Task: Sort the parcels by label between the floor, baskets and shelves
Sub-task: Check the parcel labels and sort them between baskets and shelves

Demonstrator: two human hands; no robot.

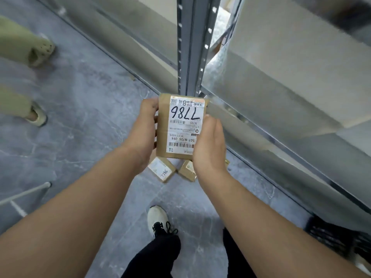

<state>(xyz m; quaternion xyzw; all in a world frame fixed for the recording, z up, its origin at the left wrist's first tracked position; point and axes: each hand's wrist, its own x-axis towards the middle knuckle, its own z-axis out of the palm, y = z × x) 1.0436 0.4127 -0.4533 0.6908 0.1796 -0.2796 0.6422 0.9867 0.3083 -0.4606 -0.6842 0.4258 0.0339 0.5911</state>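
I hold a small brown cardboard parcel point(181, 127) in front of me with both hands, its white label facing up and reading 7786 upside down in handwriting. My left hand point(142, 133) grips its left side, and my right hand point(208, 143) clasps its right side. Below the held parcel, two small brown parcels lie on the grey floor: one point(162, 169) with a white label marked 7786, another point(187, 170) beside it to the right, partly hidden by my right hand.
A grey metal shelf upright point(190, 45) stands just beyond the parcel, with shelf boards point(281, 109) running right. A black basket point(337, 235) sits at lower right. Another person's legs and shoes point(38, 115) are at the left. My white shoe point(158, 219) is below.
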